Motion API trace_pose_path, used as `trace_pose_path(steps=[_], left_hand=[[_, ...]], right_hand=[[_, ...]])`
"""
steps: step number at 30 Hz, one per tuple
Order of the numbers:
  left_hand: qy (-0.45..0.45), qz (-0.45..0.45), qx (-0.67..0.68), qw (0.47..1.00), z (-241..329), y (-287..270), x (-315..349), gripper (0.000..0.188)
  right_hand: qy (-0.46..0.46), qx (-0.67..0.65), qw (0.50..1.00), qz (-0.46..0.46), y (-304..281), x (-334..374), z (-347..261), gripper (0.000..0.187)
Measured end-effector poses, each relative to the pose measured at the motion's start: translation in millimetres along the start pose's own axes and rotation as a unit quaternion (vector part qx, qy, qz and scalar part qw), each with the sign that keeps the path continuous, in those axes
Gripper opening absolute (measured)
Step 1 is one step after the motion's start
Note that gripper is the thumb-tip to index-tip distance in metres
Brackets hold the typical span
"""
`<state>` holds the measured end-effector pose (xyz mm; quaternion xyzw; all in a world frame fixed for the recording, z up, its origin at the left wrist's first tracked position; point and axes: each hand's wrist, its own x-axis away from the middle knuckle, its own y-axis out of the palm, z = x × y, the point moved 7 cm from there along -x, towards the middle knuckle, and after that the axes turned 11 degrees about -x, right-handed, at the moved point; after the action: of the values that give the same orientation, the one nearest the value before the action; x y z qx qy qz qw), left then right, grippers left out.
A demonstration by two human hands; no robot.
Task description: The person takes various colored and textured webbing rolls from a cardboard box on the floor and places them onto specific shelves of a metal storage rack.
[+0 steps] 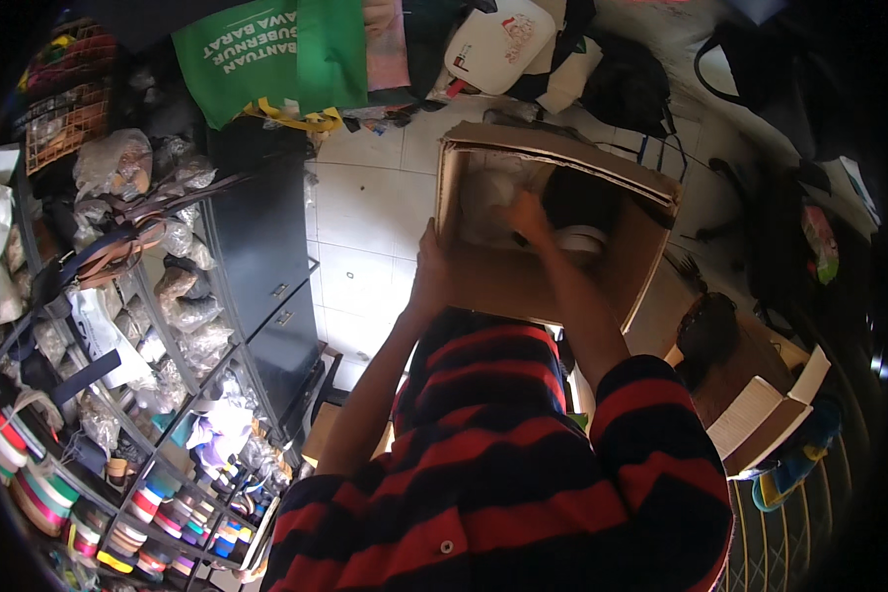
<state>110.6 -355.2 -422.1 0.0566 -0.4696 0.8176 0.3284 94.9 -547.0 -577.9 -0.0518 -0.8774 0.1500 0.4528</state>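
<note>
An open cardboard box (pixel 602 286) stands before me. My left hand (pixel 429 273) grips its left wall from outside. My right hand (pixel 529 216) reaches down inside, its fingers curled near a pale plastic-wrapped bundle (pixel 483 202); whatever they hold is too dim to make out. To the right of that hand lies a dark round-edged item (pixel 577 197). Below it is a white rounded item (pixel 582 240). The box's far inner side is in shadow.
Left stands a dark metal cabinet (pixel 266 227) beside shelves holding several plastic-wrapped bundles (pixel 118 163) and coloured rolls (pixel 44 493). A green bag (pixel 266 59) lies beyond on the tiled floor (pixel 360 212). Another open carton (pixel 760 419) sits at right, near a black backpack (pixel 627 84).
</note>
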Motion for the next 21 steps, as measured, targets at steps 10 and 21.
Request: trace_pose_path(steps=[10, 21], left_hand=[[0.005, 0.156, -0.003, 0.988, 21, -53, -13, 0.076], [0.209, 0.089, 0.062, 0.972, 107, -181, 16, 0.061]], right_hand=[[-0.053, -0.186, 0.981, 0.029, -59, 119, -6, 0.065], [-0.28, -0.059, 0.954, -0.092, -77, 244, -171, 0.051]])
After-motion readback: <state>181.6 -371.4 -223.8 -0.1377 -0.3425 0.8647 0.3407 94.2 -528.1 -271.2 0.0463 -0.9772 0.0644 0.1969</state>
